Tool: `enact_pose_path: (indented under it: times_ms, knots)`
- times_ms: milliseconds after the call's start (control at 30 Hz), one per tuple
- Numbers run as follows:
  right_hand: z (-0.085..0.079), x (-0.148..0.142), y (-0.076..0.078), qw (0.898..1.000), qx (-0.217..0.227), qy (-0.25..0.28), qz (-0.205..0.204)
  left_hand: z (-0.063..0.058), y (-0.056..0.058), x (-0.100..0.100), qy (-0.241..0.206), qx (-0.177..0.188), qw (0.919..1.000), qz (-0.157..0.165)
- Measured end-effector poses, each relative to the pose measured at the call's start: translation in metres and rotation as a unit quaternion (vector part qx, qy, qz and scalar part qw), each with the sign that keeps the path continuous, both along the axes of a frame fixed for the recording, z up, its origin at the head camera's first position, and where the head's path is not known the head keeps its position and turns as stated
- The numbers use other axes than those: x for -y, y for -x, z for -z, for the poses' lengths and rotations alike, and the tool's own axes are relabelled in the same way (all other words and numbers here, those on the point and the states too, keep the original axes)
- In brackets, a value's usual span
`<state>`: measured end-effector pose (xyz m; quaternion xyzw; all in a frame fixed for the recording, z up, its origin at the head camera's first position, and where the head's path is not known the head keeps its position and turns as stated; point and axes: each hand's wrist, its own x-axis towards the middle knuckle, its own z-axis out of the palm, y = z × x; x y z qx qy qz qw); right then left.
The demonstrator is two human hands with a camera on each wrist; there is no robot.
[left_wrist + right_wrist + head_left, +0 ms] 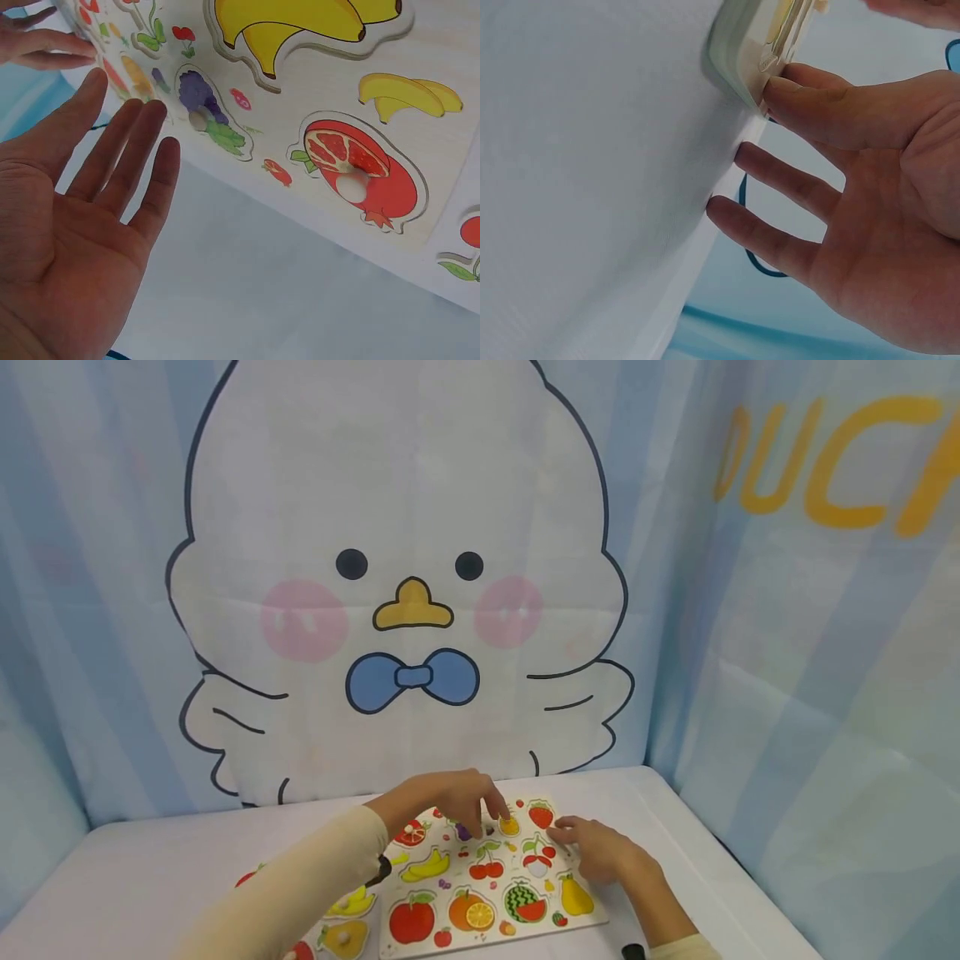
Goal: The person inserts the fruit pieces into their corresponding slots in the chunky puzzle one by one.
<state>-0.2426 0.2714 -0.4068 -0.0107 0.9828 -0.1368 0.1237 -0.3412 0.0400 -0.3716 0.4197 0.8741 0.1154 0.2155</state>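
Observation:
A white wooden fruit puzzle board (517, 930) lies on the table. My left hand (467, 795) reaches over its far part, fingers pointing down by the pineapple picture (509, 826). In the left wrist view its fingers are loosely extended near the pineapple and grapes piece (202, 97), with nothing held. My right hand (600, 850) is at the board's right edge, beside the strawberry picture (540, 815). The right wrist view shows its thumb and index fingertips at the edge, the other fingers stretched toward the tabletop. A knobbed pomegranate piece (394, 184) sits in the board.
Left of the board lie fruit pieces, including a knobbed pear piece (343, 938) and a banana piece (352, 903), partly hidden by my left sleeve (300, 885). The white table (135, 877) meets a duck-printed curtain (412, 485) at the back and another curtain (817, 693) on the right.

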Motion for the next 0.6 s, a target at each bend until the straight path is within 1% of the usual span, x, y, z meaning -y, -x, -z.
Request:
enact_pose_path:
  times_ms: [133,300,467,600]
  knots:
    - [0.000,0.002,0.000,1.000,0.000,-0.004,-0.001,-0.006,-0.003,0.016,-0.012,0.012,0.9998,0.007]
    - [0.000,0.001,-0.001,1.000,-0.002,-0.003,-0.002,-0.008,-0.003,0.036,-0.020,0.004,0.9998,0.009]
    - [0.001,0.001,-0.001,1.000,-0.002,0.000,-0.004,-0.008,-0.005,0.055,-0.023,0.004,0.9997,-0.006]
    - [0.002,0.002,-0.001,1.000,-0.005,-0.004,-0.006,-0.008,-0.009,0.071,-0.019,0.014,0.9993,-0.028]
